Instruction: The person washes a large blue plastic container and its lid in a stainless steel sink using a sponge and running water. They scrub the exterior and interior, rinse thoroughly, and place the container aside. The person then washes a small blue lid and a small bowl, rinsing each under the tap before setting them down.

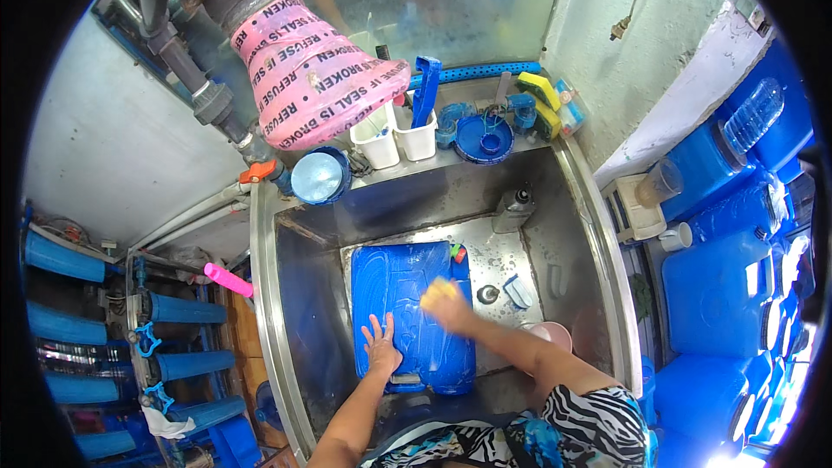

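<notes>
A blue plastic water container (pixel 408 299) lies flat in a stainless steel sink (pixel 364 208), its surface streaked with whitish suds. My left hand (pixel 382 352) presses on its near left part, fingers spread and holding nothing. In my right hand (pixel 451 311) is a yellow sponge (pixel 437 294), held against the container's right side. A small red and green object (pixel 458 253) sits at the container's far right corner. To the right on the sink floor are a drain fitting (pixel 487 294) and a white and blue brush-like item (pixel 517 291).
A grey bottle (pixel 513 209) stands in the sink's far right corner. Near my right forearm is a pinkish bowl (pixel 552 337). White tubs (pixel 416 142), a blue lid (pixel 484 140) and yellow sponges (pixel 539 91) line the back ledge. A pink-wrapped spout (pixel 318 78) hangs above; blue containers (pixel 715 292) stand right.
</notes>
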A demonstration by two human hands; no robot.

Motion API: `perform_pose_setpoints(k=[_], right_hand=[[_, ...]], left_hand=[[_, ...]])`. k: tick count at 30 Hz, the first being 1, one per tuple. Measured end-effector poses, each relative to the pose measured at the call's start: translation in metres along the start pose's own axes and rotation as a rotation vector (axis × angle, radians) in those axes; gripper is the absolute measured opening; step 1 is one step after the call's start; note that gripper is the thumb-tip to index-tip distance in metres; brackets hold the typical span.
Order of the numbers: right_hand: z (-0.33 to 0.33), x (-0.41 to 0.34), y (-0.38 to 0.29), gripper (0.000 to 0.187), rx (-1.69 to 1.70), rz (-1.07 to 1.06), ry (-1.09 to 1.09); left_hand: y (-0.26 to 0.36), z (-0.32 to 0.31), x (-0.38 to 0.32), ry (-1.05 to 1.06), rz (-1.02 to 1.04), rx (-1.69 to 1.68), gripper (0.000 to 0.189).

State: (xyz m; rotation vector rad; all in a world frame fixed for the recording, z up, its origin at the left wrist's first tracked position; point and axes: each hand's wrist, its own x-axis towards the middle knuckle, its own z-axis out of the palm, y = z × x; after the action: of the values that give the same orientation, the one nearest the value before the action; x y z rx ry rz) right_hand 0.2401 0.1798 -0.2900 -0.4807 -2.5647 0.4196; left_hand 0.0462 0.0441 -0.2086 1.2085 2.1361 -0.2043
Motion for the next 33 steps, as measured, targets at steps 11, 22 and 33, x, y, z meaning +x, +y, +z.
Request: perform_pose_setpoints(k=[11,22,33], right_hand=[[-0.012,0.069,0.114,0.029,0.879,1.665,0.267],[-0.118,0.111,-0.047,0.017,1.079,1.236,0.308],[-0.227,0.012,-0.143,0.033,1.162,1.396,-0.060]], left_hand=[[-0.021,0.011,0.009,0.046,0.123,0.018,0.097],[-0.013,-0.103,-0.074,0.795,0.391,-0.202,0.063],[0.006,-0.097,-0.177,0.823,0.537,-0.028,0.100]])
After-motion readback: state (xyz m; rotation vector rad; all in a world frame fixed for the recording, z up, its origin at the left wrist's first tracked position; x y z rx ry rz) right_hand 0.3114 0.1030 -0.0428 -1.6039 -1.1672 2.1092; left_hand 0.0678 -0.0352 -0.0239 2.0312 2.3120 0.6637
